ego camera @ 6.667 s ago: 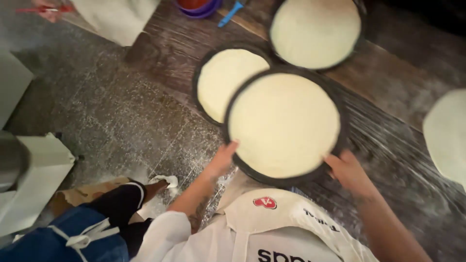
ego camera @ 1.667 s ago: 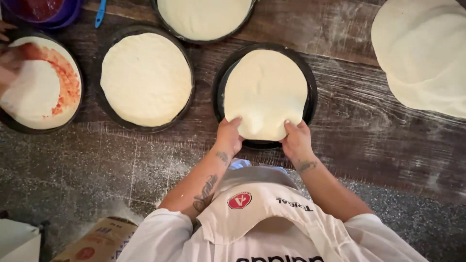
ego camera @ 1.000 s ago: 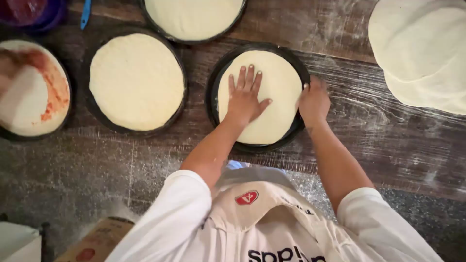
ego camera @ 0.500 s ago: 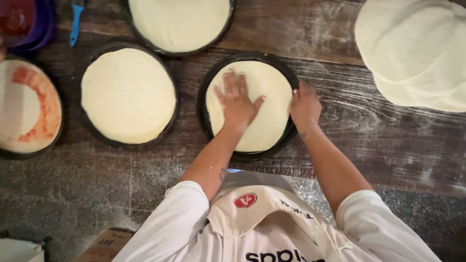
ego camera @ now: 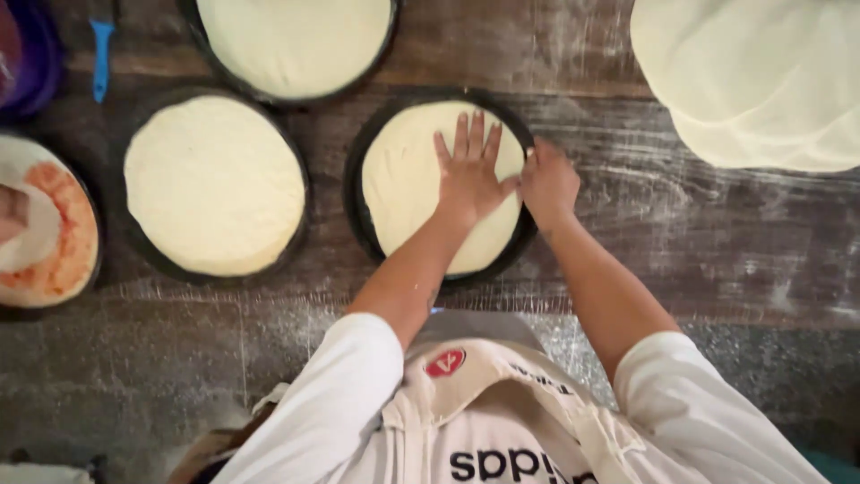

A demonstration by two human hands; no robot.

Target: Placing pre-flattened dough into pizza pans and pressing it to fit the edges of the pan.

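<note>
I have the left hand [ego camera: 468, 176] lying flat on the dough [ego camera: 421, 179], fingers spread apart and pointing away from me, palm pressing the right half of the disc. The dough sits directly under those fingers, inside the pan [ego camera: 358, 193], and most of its free surface runs off to the left of them. The disc is round, so it has no long axis to speak of; what matters is its right edge, and that lies just past my left thumb.

The right hand [ego camera: 548, 182] is at that edge, knuckles up, fingers curled down together against the pan's rim where dough and rim meet. I cannot tell whether they pinch the dough or only push on it. Of the two, the right hand is nearer the rim and the left nearer the centre.

The dough is pale, matte and soft-looking, thin and smooth. The pan is dark, shallow and round. The table [ego camera: 681, 233] under it is rough dark wood streaked with flour. Left of my fingers sits a second dough [ego camera: 213, 185] in its own pan, beyond them a third [ego camera: 291, 40], and well off to the right a stack of bare discs [ego camera: 761, 81].
</note>
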